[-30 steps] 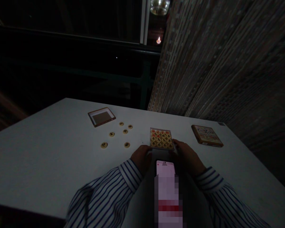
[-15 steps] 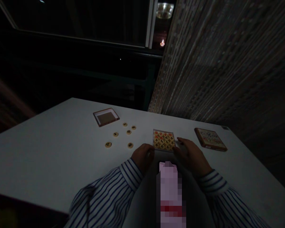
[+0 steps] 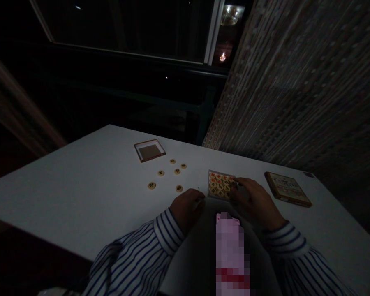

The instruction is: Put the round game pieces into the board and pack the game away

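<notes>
A shallow, clear box (image 3: 209,187) filled with rows of round Chinese chess pieces lies flat on the white table. The pieces at its far side carry red characters; the nearer ones are black. My right hand (image 3: 257,203) rests at the box's right side, fingers apart and overlapping its edge and the rightmost pieces. Just left of the box, not touching it, my left hand (image 3: 186,207) hovers with fingers loosely bent, thumb apart and nothing held. Several loose pieces lie to the left, among them one (image 3: 179,188) beyond my left hand and another (image 3: 151,186) further left.
An open, shallow box half (image 3: 149,151) sits at the table's back left. A printed, brown-edged box (image 3: 287,189) lies at the right. A phone with a blurred screen (image 3: 230,246) is in front of me. A string curtain (image 3: 283,82) hangs behind the white table (image 3: 89,181).
My left hand has come away from the box's left side. The fingers of my right hand have moved over its right edge. The view has shifted slightly left.
</notes>
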The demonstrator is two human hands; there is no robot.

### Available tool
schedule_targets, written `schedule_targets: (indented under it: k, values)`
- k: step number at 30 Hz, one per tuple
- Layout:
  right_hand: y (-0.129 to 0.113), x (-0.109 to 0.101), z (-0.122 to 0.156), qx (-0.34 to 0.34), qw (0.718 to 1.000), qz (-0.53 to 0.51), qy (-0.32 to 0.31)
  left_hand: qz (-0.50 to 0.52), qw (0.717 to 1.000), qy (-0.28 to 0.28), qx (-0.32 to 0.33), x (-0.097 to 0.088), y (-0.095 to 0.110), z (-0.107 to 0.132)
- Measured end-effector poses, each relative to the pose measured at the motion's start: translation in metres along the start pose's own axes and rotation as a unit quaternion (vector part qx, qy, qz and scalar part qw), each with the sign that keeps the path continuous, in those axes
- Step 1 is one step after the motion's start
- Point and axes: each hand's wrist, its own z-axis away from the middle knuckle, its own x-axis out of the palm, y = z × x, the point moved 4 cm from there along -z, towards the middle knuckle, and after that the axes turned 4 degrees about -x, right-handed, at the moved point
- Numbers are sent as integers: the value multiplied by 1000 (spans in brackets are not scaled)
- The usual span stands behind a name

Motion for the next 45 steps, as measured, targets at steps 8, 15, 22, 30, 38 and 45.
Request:
schedule_targets:
  k: [8,15,22,30,38,45]
  values:
    - [-39,7,-34,-69,996,0,-57,-39,996,68,-31,-58,-27,12]
    - [-91,28,-58,-135,985,-31,-101,-110,983,111,-99,-106,-73,23]
    - [-123,52,-80,-176,970,-22,-165,-195,970,99,-103,-114,-107,24]
    - [-141,75,-96,-208,956,-8,-208,-211,970,95,-80,-96,-130,24]
    - [-160,90,-102,-228,949,8,-218,-213,968,85,-102,-94,-130,22]
    - [-160,89,-104,-227,948,13,-222,-203,971,74,-105,-93,-132,22]
